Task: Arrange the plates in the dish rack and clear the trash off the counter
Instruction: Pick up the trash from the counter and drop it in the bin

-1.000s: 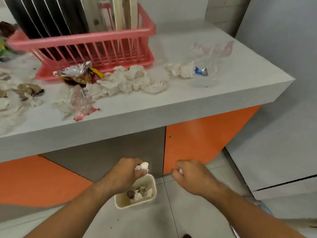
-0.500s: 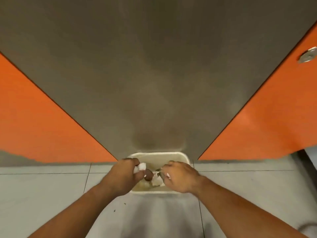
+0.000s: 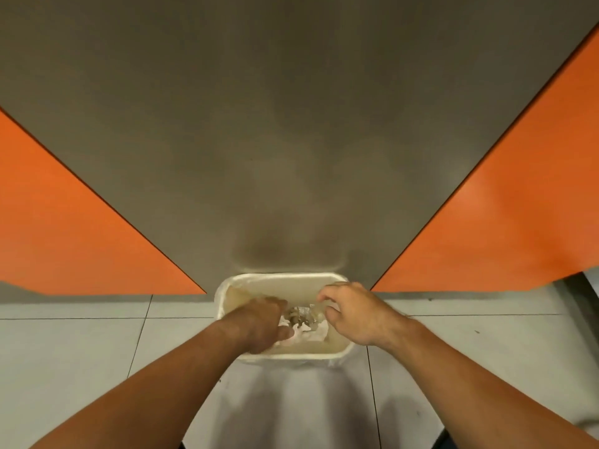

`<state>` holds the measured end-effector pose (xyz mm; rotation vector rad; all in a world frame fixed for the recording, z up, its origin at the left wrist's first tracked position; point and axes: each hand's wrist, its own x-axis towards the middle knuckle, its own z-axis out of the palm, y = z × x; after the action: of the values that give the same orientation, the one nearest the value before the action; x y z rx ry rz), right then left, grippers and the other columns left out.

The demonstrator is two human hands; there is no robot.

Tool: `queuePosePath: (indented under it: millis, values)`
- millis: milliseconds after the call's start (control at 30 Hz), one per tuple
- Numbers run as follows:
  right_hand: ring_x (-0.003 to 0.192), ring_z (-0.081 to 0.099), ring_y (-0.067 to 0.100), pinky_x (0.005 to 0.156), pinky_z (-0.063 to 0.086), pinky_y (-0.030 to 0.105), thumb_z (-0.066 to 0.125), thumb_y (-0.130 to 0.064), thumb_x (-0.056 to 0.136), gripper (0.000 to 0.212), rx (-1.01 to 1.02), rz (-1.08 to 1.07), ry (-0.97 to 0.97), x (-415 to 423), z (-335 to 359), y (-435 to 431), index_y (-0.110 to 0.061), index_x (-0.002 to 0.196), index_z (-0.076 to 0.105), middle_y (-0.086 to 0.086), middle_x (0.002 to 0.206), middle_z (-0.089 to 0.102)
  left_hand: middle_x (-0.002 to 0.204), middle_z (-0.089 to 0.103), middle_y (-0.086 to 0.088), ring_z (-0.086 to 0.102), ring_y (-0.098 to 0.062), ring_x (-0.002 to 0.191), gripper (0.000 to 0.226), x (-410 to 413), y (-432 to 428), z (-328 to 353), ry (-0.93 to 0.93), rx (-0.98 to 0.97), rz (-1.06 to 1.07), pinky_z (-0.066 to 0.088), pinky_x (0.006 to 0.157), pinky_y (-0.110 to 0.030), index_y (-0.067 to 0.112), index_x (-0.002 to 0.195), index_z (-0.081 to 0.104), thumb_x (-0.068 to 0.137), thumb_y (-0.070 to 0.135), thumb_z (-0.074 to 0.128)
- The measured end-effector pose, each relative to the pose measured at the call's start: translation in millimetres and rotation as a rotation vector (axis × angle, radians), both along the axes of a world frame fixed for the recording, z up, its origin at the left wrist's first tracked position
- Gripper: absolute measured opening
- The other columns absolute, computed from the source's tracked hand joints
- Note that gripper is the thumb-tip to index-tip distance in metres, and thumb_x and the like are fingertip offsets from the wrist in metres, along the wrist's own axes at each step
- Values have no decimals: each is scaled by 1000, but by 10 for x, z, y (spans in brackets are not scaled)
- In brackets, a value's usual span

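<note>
Head view looks straight down at both hands over a small cream bin (image 3: 282, 280) on the floor. Left hand (image 3: 262, 325) reaches down into the bin's mouth, knuckles up and fingers pointing downward among the rubbish; its fingers are hidden below the back of the hand, so I cannot tell whether they grip anything or hang loose. Right hand (image 3: 353, 312) sits over the bin's right rim, fingers curled loosely and spread a little, the fingertips (image 3: 324, 298) just above the contents; nothing shows clearly between them, though the blur there leaves that uncertain.

Between the two hands lies the trash (image 3: 304, 322): crumpled white tissue and some brownish scraps, resting inside the bin. A thin clear liner (image 3: 222, 294) folds over the bin's edge.

Both bare forearms run up from the lower corners of the frame. The bin stands on pale grey floor tiles (image 3: 81, 351), pushed against a dull grey cabinet panel (image 3: 291, 124). Orange cabinet doors flank that panel, one on the left (image 3: 64, 238) and one on the right (image 3: 502, 222). The counter and dish rack lie outside the frame.
</note>
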<state>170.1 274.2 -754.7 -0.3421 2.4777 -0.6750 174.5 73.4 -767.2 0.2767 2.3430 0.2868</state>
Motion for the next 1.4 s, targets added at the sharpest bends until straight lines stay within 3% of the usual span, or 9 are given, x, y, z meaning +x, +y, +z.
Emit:
queuePosePath:
  millis: [100, 233, 433, 567, 800, 900, 1067, 1267, 1400]
  values:
    - [112, 57, 15, 92, 41, 18, 51, -22, 95, 28, -14, -32, 25, 114, 460, 146, -20, 120, 63, -2, 123, 63, 148, 41, -3, 40, -23, 133, 58, -27, 48, 425, 82, 44, 4, 35, 108, -35, 19, 146, 34, 96, 47, 44]
    - [116, 54, 12, 95, 40, 20, 51, -25, 96, 29, -39, -84, 12, 323, 1268, 271, -23, 124, 59, -6, 127, 60, 138, 49, 2, 47, -20, 125, 52, 128, 25, 1298, 181, 65, -34, 39, 103, -33, 24, 137, 44, 94, 52, 43]
    - [108, 55, 8, 93, 46, 28, 52, -29, 94, 19, -82, -165, 29, 585, 2796, 540, -29, 111, 60, -13, 116, 61, 118, 54, 17, 56, -9, 101, 34, 340, 205, 3091, 284, 198, -105, 42, 79, -23, 33, 122, 52, 95, 51, 44]
    - [96, 60, 11, 85, 50, 33, 55, -26, 92, 9, -93, -250, 106, 684, 3902, 895, -29, 100, 60, -11, 102, 64, 114, 54, 19, 54, -5, 99, 31, 512, 486, 4351, 332, 283, -217, 45, 82, -22, 36, 119, 51, 95, 53, 41]
    - [90, 60, -1, 82, 49, 21, 60, -28, 91, 14, -112, -314, 261, 635, 5440, 1617, -42, 86, 58, -17, 93, 65, 115, 55, 17, 53, -4, 103, 34, 459, 1022, 5861, 563, 366, -303, 40, 82, -18, 34, 120, 52, 95, 54, 40]
    - [84, 61, 0, 78, 50, 21, 60, -25, 91, 10, -143, -338, 347, 544, 5870, 1864, -34, 89, 62, -14, 89, 67, 115, 55, 16, 54, -5, 102, 35, 370, 1246, 6312, 653, 400, -280, 44, 86, -23, 32, 121, 53, 95, 53, 42]
    - [77, 62, 6, 71, 53, 23, 57, -24, 93, 11, -132, -382, 380, 461, 6339, 2063, -28, 88, 66, -11, 83, 67, 116, 55, 17, 52, -1, 100, 35, 237, 1484, 6800, 759, 445, -200, 45, 84, -20, 30, 122, 55, 95, 49, 46]
    - [73, 63, 14, 67, 55, 30, 52, -21, 94, 17, -47, -440, 477, 134, 6653, 2047, -22, 87, 68, -6, 79, 67, 118, 55, 17, 54, -4, 103, 29, -77, 1533, 6880, 805, 409, -184, 44, 88, -22, 31, 121, 56, 97, 43, 47]
    - [77, 64, 19, 73, 56, 36, 52, -21, 94, 18, 67, -470, 483, -98, 6696, 2036, -21, 89, 68, -3, 84, 68, 121, 57, 14, 55, -7, 104, 29, -453, 1562, 6889, 826, 393, -202, 43, 88, -21, 30, 123, 57, 97, 39, 49]
